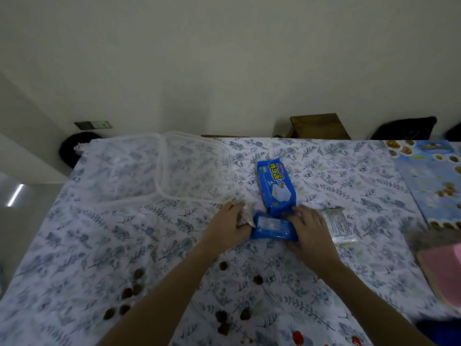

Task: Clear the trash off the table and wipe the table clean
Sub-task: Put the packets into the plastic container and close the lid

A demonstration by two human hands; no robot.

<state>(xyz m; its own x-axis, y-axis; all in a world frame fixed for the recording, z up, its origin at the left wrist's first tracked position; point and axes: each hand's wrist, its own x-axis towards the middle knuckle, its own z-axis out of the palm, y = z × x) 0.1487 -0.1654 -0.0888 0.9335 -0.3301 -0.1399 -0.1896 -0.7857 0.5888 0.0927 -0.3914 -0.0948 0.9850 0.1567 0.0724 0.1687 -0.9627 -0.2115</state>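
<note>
A table under a floral cloth (99,240) carries the trash. A blue snack wrapper (270,228) lies in the middle, and my right hand (308,227) grips its right end. My left hand (228,224) closes on a crumpled silver foil wrapper (245,216) at the blue wrapper's left end. A larger blue snack pack (275,187) lies just behind them. A clear wrapper with print (340,227) rests to the right of my right hand. Several small brown crumbs (132,290) are scattered over the near part of the cloth.
A clear plastic container (194,168) and its lid (119,171) sit at the back left. A printed blue sheet (434,181) covers the right edge, with a pink cloth (444,270) nearer. A brown box (319,127) and dark bags stand behind the table.
</note>
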